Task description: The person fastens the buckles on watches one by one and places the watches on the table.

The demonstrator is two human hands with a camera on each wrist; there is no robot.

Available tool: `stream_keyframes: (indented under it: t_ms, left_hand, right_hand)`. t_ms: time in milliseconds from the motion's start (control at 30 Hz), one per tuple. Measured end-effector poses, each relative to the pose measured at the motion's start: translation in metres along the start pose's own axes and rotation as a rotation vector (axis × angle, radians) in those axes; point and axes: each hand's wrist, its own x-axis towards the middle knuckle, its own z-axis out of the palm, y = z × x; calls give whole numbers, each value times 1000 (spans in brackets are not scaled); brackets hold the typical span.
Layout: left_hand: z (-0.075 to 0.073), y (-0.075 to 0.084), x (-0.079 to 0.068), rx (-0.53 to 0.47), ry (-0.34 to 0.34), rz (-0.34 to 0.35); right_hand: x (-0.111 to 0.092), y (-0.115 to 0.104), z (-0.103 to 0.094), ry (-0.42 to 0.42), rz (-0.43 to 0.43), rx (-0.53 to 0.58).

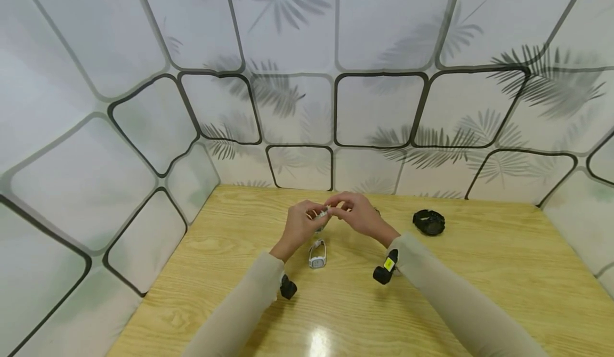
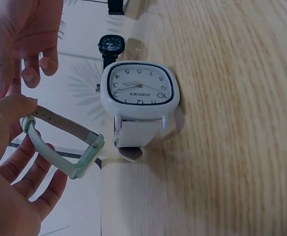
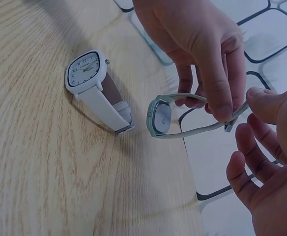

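Observation:
Above the table, both hands hold a pale mint-green watch (image 3: 162, 117) by its strap, which forms a loop. My left hand (image 1: 298, 222) pinches the strap end between thumb and fingers, with its other fingers spread below. My right hand (image 1: 361, 216) pinches the strap beside the metal buckle (image 3: 228, 127). The watch's back faces the right wrist camera, and fingers partly hide where the strap ends meet. Just nearer than the hands, a white watch (image 1: 317, 261) with a rounded square dial stands on the table, its strap fastened in a loop.
A black watch (image 1: 429, 222) lies on the wooden table (image 1: 230, 240) to the right. In the left wrist view, a smaller black watch (image 2: 111, 45) stands beyond the white one. Patterned cloth walls (image 1: 379, 112) enclose the table's back and sides.

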Motion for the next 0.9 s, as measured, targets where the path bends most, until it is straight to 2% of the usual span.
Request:
stream_keyframes:
  t_ms: [367,700,900]
  left_hand:
    - [0,-2,-1,43,-17,5]
    - [0,-6,-6,3,-15,7]
    - [1,-8,-5,-33,3,-15]
  right_hand:
    - [0,-4,-3,43,-5,47]
    - [-4,3,-5,78,40,91]
    - [-4,-2,-6,79,44,91]
